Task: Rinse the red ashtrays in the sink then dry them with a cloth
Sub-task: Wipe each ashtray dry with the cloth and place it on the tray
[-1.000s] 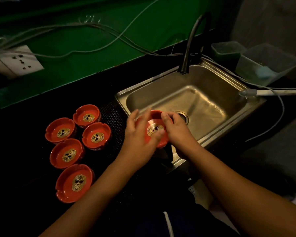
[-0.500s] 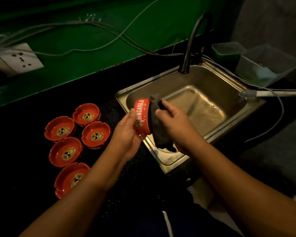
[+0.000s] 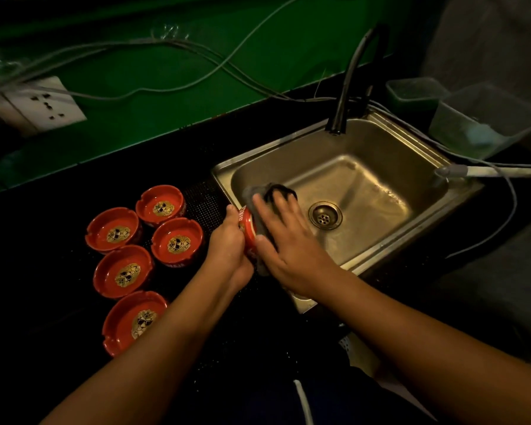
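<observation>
- Our left hand (image 3: 227, 240) has its grip closed round the rim of one red ashtray (image 3: 248, 231), held on edge over the near left corner of the sink (image 3: 288, 164).
- Our right hand (image 3: 288, 240) lies flat with fingers spread, pressing a dark cloth (image 3: 253, 191) against the ashtray's open face. It grips nothing.
- We judge this to be the drying step for this piece.
- The ashtray is probably wet and held only at its rim, so a hard push from the cloth could twist it out of our grip and drop it into the steel basin, where it might chip.
- The cloth is pinned only by pressure. If we lift the palm, it could fall toward the drain (image 3: 325, 215) and get soaked.
- Five other ashtrays (image 3: 177, 240) sit close together on the black tabletop (image 3: 59, 210), just left of our left hand. A careless set-down could knock them.
- We cannot tell whether those five are wet or dry.
- The tap (image 3: 347, 87) stands over the far rim, with no water seen running.
- Loose cables (image 3: 196, 84) trail from a wall socket (image 3: 48, 104) toward the sink, so splashes are a worry.
- Clear plastic tubs (image 3: 485, 118) stand well apart at the right.
</observation>
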`<state>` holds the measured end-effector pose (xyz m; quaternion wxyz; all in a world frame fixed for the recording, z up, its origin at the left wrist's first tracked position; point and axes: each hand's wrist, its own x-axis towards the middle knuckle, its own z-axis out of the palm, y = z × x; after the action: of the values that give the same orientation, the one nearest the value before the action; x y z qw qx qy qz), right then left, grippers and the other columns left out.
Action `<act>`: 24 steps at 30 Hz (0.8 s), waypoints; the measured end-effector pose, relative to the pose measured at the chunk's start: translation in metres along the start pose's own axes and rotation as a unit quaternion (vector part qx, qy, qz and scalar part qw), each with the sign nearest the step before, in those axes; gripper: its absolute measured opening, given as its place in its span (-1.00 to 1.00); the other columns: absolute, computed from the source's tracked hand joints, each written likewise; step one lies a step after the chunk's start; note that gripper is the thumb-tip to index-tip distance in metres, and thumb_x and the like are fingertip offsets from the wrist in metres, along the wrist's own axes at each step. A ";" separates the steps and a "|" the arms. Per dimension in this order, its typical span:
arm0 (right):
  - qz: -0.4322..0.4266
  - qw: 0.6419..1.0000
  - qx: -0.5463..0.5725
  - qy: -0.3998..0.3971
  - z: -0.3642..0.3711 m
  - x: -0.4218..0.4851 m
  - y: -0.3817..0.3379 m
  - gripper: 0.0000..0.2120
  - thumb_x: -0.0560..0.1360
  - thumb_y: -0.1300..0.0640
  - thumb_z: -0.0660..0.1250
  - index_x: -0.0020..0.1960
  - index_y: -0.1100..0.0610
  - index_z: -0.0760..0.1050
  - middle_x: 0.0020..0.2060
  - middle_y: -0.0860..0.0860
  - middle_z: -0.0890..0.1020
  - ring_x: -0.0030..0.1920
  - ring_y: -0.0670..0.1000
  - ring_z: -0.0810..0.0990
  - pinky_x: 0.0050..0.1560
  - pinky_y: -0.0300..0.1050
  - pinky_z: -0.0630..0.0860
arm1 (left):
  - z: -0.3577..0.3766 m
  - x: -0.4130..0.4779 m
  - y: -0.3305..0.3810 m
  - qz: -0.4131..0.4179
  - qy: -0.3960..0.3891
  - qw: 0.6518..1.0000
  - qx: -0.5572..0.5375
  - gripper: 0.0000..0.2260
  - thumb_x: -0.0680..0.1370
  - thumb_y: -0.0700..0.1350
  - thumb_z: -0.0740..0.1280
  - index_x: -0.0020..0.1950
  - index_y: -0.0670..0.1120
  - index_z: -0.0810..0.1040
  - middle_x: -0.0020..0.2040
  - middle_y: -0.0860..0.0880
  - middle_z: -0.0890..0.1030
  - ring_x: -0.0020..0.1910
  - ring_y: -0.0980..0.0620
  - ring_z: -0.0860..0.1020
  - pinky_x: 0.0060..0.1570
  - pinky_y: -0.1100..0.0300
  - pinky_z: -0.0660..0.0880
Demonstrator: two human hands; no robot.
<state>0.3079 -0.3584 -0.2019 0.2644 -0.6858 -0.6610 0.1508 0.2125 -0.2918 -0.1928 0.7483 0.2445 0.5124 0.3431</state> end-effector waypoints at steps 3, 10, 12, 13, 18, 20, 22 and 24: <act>-0.020 0.999 -0.042 0.006 0.010 -0.007 0.001 -0.44 0.55 -0.22 -0.13 0.50 -0.11 -0.18 0.56 0.08 -0.01 0.52 0.08 -0.20 0.48 0.02 -0.24 | 0.007 -0.004 -0.001 -0.013 0.004 1.000 -0.003 -0.56 0.66 0.10 0.06 0.10 -0.18 0.60 0.00 -0.18 0.69 -0.06 -0.07 0.68 -0.09 0.10 0.58; 0.073 0.996 0.045 0.016 -0.008 0.012 0.009 -0.39 0.56 -0.15 -0.09 0.56 -0.02 -0.07 0.56 0.07 -0.03 0.55 0.10 -0.16 0.53 0.09 -0.10 | 0.017 -0.014 0.000 0.002 0.005 1.000 0.006 -0.66 0.65 0.05 0.12 0.14 -0.17 0.54 0.02 -0.21 0.66 -0.07 -0.09 0.66 0.01 0.02 0.59; 0.010 1.000 -0.001 0.021 -0.001 0.011 -0.007 -0.37 0.56 -0.20 -0.14 0.56 0.03 -0.10 0.56 0.09 -0.05 0.54 0.12 -0.18 0.52 0.05 -0.20 | 0.019 -0.008 0.005 0.010 0.008 1.000 -0.007 -0.66 0.66 0.03 0.10 0.07 -0.17 0.57 -0.04 -0.17 0.68 -0.16 -0.04 0.68 -0.18 0.15 0.61; -0.015 1.000 -0.013 0.012 0.002 0.005 -0.009 -0.34 0.55 -0.24 -0.17 0.55 0.03 -0.14 0.56 0.06 -0.08 0.53 0.08 -0.21 0.51 -0.01 -0.27 | 0.018 -0.007 0.009 0.008 0.012 1.000 -0.010 -0.65 0.66 0.02 0.11 0.09 -0.18 0.58 -0.03 -0.18 0.68 -0.15 -0.05 0.68 -0.22 0.17 0.60; 0.062 0.998 -0.011 -0.021 -0.012 0.000 0.025 -0.31 0.54 -0.33 -0.19 0.54 -0.03 -0.26 0.55 -0.01 -0.18 0.52 -0.02 -0.31 0.52 0.06 -0.23 | 0.009 -0.012 0.011 -0.021 0.015 1.000 0.016 -0.61 0.65 0.09 0.11 0.20 -0.19 0.52 0.07 -0.23 0.65 -0.02 -0.15 0.64 -0.03 -0.03 0.59; 0.065 0.998 0.003 -0.025 -0.015 0.011 0.015 -0.27 0.52 -0.33 -0.18 0.55 0.02 -0.24 0.56 0.03 -0.16 0.52 -0.01 -0.31 0.52 0.03 -0.23 | 0.012 -0.015 0.009 -0.019 0.003 1.000 0.016 -0.63 0.65 0.07 0.12 0.20 -0.18 0.51 0.02 -0.23 0.66 -0.04 -0.14 0.66 -0.06 -0.01 0.60; 0.008 0.999 -0.032 -0.015 -0.014 0.012 -0.005 -0.21 0.49 -0.39 -0.23 0.55 0.07 -0.23 0.55 0.06 -0.20 0.53 0.03 -0.31 0.50 -0.02 -0.30 | 0.016 -0.017 0.012 -0.019 0.005 1.000 0.003 -0.69 0.65 0.02 0.15 0.12 -0.19 0.53 -0.13 -0.20 0.69 -0.17 -0.09 0.68 -0.19 0.07 0.61; -0.061 0.995 -0.068 -0.026 -0.011 -0.004 -0.009 -0.19 0.48 -0.39 -0.27 0.55 0.11 -0.23 0.52 0.06 -0.23 0.53 0.04 -0.32 0.49 -0.06 -0.35 | 0.015 -0.016 0.018 -0.011 0.005 1.000 -0.011 -0.72 0.65 -0.01 0.15 0.00 -0.17 0.55 -0.23 -0.17 0.68 -0.27 -0.06 0.67 -0.26 0.11 0.60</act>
<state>0.3059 -0.3641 -0.1886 0.2083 -0.6567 -0.7168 0.1070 0.2176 -0.2929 -0.1652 0.7522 0.2291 0.5146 0.3420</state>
